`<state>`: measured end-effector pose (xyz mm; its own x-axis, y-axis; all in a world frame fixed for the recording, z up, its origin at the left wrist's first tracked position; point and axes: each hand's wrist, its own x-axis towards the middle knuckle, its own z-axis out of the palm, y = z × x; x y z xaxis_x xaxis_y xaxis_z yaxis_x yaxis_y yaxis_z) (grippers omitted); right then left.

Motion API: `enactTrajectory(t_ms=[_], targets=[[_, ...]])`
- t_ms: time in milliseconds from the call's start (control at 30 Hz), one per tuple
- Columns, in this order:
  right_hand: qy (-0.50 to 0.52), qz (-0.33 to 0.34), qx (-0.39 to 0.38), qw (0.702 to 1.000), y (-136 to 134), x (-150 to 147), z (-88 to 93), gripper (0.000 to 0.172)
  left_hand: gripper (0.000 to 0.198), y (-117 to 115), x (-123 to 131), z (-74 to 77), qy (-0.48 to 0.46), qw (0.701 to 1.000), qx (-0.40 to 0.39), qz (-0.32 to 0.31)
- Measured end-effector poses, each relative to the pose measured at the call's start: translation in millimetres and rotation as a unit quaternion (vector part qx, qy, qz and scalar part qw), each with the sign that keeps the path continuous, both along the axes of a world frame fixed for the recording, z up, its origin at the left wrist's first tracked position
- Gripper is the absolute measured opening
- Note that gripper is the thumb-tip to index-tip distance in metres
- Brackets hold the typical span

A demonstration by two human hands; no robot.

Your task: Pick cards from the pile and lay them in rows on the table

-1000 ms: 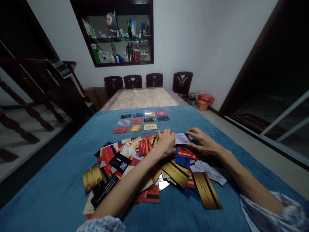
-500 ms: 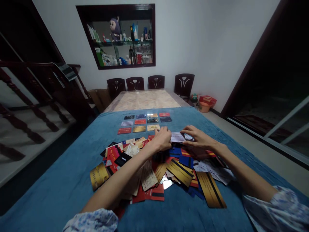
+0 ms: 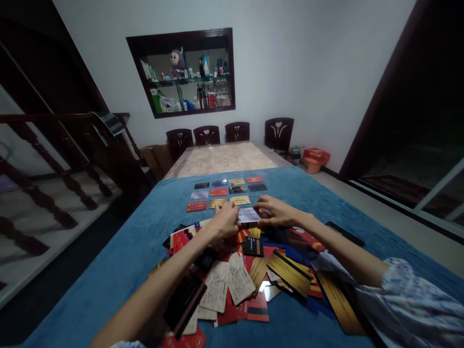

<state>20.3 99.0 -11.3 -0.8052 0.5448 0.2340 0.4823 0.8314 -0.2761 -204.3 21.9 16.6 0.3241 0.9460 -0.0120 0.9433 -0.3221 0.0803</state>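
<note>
A pale lilac card (image 3: 248, 215) is held by its two ends above the far edge of the pile. My left hand (image 3: 225, 220) pinches its left end with closed fingers, and my right hand (image 3: 277, 211) grips the right end. Beneath both arms spreads a loose heap of cards, among them a gold card with a dark stripe (image 3: 290, 271), a cream card (image 3: 239, 279) and a black card (image 3: 253, 246). Just beyond my hands, several cards lie in rows, including a red card (image 3: 196, 206), a gold card (image 3: 216, 203) and a cream-yellow card (image 3: 239, 200).
A blue cloth (image 3: 119, 270) covers the near part of the long table; its far part shows a beige stone-look top (image 3: 228, 157). Dark wooden chairs (image 3: 279, 131) stand at the far end. Stair railings (image 3: 47, 179) run along the left, and an orange bucket (image 3: 312, 164) sits on the floor.
Both hands have shifted left with the lilac card, closer to the rows. The dark item beside it no longer shows in my right hand. The camera view has tilted up slightly.
</note>
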Motion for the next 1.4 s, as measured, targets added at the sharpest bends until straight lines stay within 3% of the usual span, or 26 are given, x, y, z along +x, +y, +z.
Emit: enactTrajectory(t_ms=[433, 533, 833, 1200, 1400], targets=[[-0.033, 0.041, 0.035, 0.998, 26, -85, 4.0, 0.044, 0.034, 4, -70, 3.8, 0.004, 0.998, -0.006, 0.058], [-0.040, 0.045, 0.043, 0.997, 29, -100, 10.6, 0.040, 0.041, 10, -86, 3.1, -0.006, 0.998, 0.007, 0.057], [-0.081, 0.030, 0.044, 0.995, 44, -152, 18.9, 0.036, 0.035, 30, -128, 0.9, 0.005, 0.996, -0.005, 0.089], [-0.150, -0.008, 0.076, 0.986, 62, -195, 30.3, 0.041, 0.044, 59, -159, 8.0, 0.029, 0.992, -0.006, 0.122], [-0.166, -0.037, 0.077, 0.982, 74, -215, 27.9, 0.041, 0.044, 82, -178, 0.4, 0.031, 0.991, 0.005, 0.127]])
